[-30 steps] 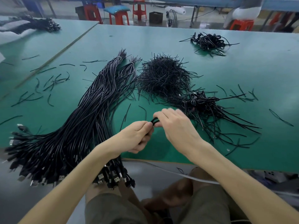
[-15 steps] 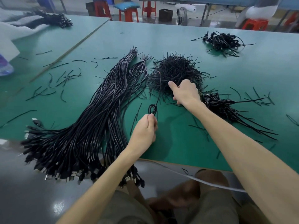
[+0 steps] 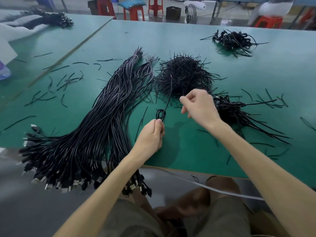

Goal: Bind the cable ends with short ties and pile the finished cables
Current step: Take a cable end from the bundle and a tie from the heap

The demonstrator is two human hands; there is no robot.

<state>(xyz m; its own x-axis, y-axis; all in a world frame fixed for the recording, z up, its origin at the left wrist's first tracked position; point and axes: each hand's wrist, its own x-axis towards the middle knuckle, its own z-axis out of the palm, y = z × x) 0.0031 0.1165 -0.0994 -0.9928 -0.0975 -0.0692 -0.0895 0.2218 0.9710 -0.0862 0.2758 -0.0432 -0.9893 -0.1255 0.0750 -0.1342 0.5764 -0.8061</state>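
Green table [image 3: 266, 79] fills most of the frame, with red stools [image 3: 135, 11] on a grey workshop floor along the top edge. At the centre lies a bristling heap of short black ties [image 3: 186, 74]. Left of it a thick bundle of long black cables [image 3: 95, 124] runs diagonally toward the lower left, its USB plugs [image 3: 68, 183] hanging over the table's near edge. Loose ties [image 3: 65, 81] are scattered in the left part of the frame.

Just below the tie heap, the left hand [image 3: 150, 135] holds the cable being worked [image 3: 160, 115]. Its fingers [image 3: 158, 124] are pressed together with the thumb, pinching the base of a small coiled loop, and the cable's free end rises up across the heap to a pinkish tip. The right hand [image 3: 201, 106] hovers just right of that loop, at the heap's lower edge. Its forefinger and thumb point left a little apart and the other fingers are loosely curled; I cannot tell whether a tie sits between them.

Finished cables [image 3: 229, 110] are piled just right of the right hand, tails fanning to the lower right. A second dark pile [image 3: 234, 40] sits in the upper right of the frame.
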